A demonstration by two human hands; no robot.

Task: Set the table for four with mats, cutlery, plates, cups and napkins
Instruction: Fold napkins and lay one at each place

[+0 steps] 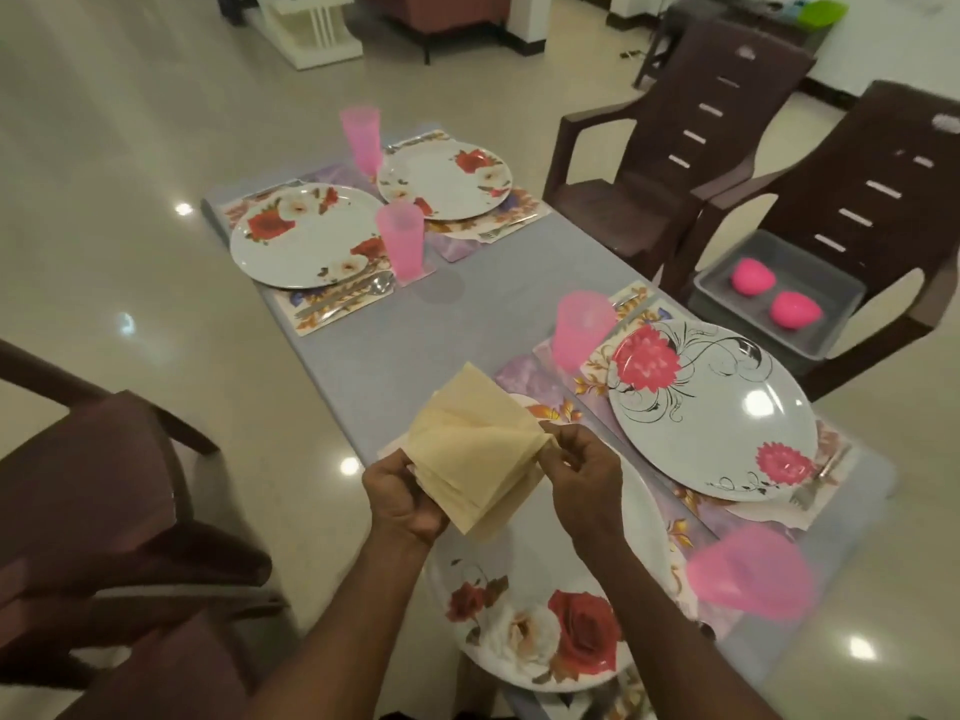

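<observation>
mats, plates [711,407], cups and cutlery look done at all four spots, so we're just on napkins [475,449] now, left hand [402,493] gripping the stack over the near plate, right hand [584,467] pinching one off.

I note soft, matt cream paper in the napkins [475,459] held between my left hand [402,498] and right hand [582,472]. The plate [649,553] beneath my hands looks glossy and smooth, ceramic or melamine, I cannot tell which. The cup [750,571] right of my right hand is translucent pink plastic. The worktop [374,366] beyond my hands is matt grey. The floor [130,314] left of my left hand is polished, reflective tile.
</observation>
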